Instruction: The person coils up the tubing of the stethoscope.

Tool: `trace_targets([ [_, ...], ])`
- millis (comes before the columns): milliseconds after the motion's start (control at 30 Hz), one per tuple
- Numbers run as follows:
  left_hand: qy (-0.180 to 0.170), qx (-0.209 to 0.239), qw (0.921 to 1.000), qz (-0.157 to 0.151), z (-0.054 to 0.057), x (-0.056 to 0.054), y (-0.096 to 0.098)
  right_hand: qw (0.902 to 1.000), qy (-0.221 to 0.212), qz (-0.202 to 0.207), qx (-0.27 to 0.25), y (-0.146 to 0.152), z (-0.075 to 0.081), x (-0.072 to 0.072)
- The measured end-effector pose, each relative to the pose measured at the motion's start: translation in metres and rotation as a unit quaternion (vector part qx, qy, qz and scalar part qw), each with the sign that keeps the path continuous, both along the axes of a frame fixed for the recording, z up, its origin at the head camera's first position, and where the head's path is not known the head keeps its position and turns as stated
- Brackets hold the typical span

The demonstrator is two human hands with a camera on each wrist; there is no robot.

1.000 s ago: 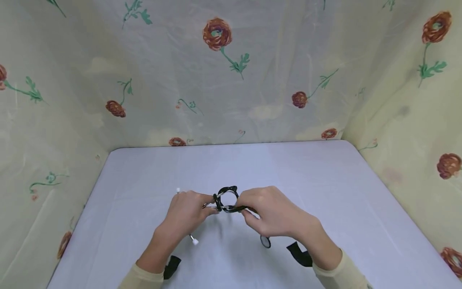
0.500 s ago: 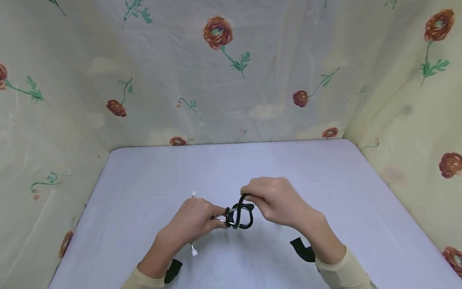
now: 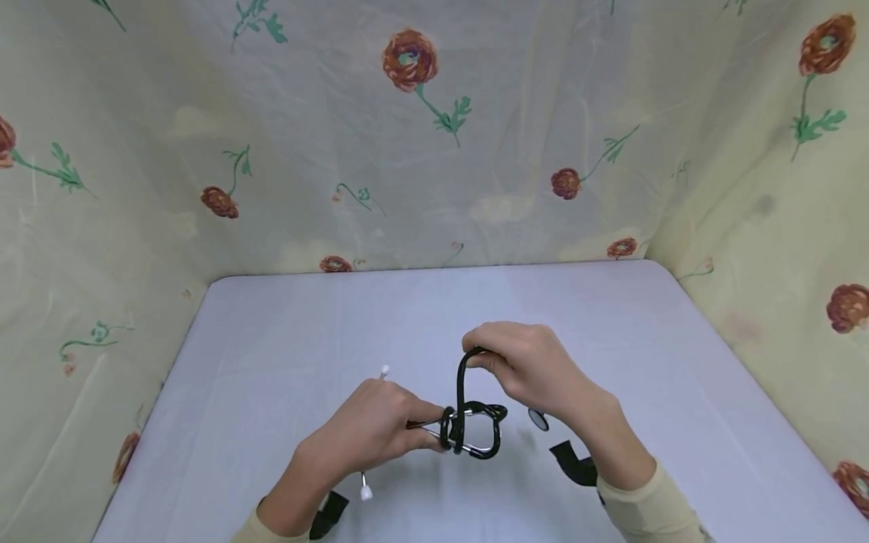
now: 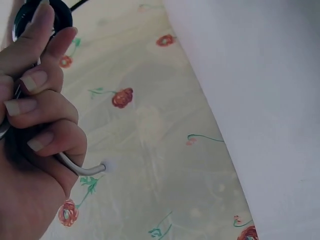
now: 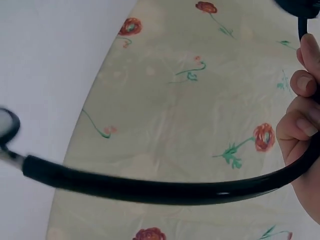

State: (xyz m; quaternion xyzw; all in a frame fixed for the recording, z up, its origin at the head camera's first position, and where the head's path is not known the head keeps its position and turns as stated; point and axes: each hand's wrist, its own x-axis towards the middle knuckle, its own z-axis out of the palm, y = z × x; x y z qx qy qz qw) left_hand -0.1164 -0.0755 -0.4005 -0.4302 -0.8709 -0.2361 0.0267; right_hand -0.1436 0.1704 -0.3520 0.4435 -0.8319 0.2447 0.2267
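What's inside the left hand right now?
The left hand holds the stethoscope by its metal tubes; white earpieces poke out. Whatever the curled fingers cover can't be seen.

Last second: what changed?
In the head view, the left hand moved right and down, taking the coil with it. The right hand rose slightly away from the coil, so a stretch of black tube now stands up between them. The disc shifted up and right. Unchanged: left hand grips the metal stems, right hand the tube.
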Motion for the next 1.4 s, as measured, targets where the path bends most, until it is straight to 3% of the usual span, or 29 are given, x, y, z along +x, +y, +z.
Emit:
trace_targets([
  [200, 0.006, 0.019, 0.9995, -0.023, 0.005, 0.003, 0.000, 0.9998, -0.019, -0.005, -0.010, 0.003, -0.005, -0.002],
  [367, 0.034, 0.044, 0.9978, -0.037, 0.008, 0.005, -0.001, 0.9992, -0.035, -0.012, -0.012, 0.004, -0.012, -0.007],
  [567, 0.054, 0.081, 0.9938, -0.054, 0.012, 0.005, -0.001, 0.9963, -0.082, -0.020, -0.014, 0.006, -0.021, -0.012],
  [733, 0.056, 0.120, 0.9899, -0.052, 0.012, 0.005, -0.002, 0.9937, -0.109, -0.019, -0.020, 0.004, -0.025, -0.012],
  [933, 0.078, 0.179, 0.9798, -0.046, 0.011, 0.003, -0.006, 0.9867, -0.160, -0.026, -0.014, 0.002, -0.030, -0.010],
  [1167, 0.070, 0.211, 0.9750, 0.000, 0.013, 0.001, -0.006, 0.9795, -0.185, -0.079, 0.005, 0.002, -0.034, -0.009],
  [1300, 0.070, 0.219, 0.9713, 0.061, 0.016, 0.001, -0.006, 0.9756, -0.196, -0.100, -0.001, -0.001, -0.037, -0.006],
  [1400, 0.074, 0.219, 0.9666, 0.111, 0.018, 0.001, -0.005, 0.9781, -0.185, -0.095, -0.003, -0.003, -0.039, -0.004],
])
